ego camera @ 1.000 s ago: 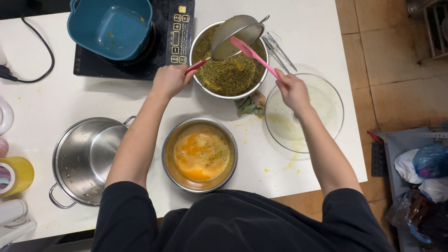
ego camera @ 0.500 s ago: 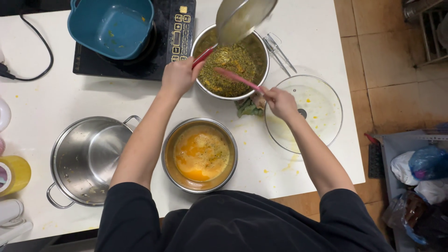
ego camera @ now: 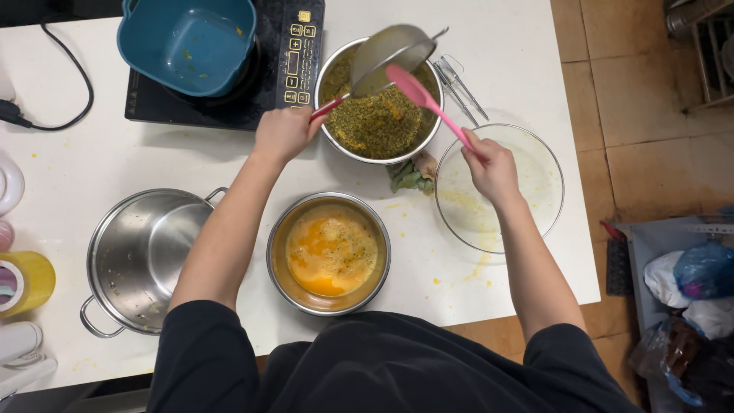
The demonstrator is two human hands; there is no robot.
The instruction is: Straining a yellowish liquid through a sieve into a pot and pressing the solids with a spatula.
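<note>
My left hand (ego camera: 283, 131) grips the red handle of a metal strainer (ego camera: 390, 50), held tilted above a steel bowl (ego camera: 333, 144) full of green-yellow pulp (ego camera: 378, 122). My right hand (ego camera: 491, 167) holds a pink spatula (ego camera: 422, 96), its blade against the strainer's rim. Nearer to me sits a steel bowl of orange liquid (ego camera: 331, 255). An empty glass bowl (ego camera: 535, 164) lies under my right hand.
A blue pot (ego camera: 187, 42) stands on a black induction hob (ego camera: 287, 76) at the back. An empty steel pot (ego camera: 141, 260) is at the left, a yellow tape roll (ego camera: 23, 281) beyond it. Metal tongs (ego camera: 462, 84) and green scraps (ego camera: 409, 177) lie by the bowls. Table edge at right.
The strainer was lifted higher and has come back down over the pulp bowl. My right hand drew back, then swung the spatula up against the strainer again.
</note>
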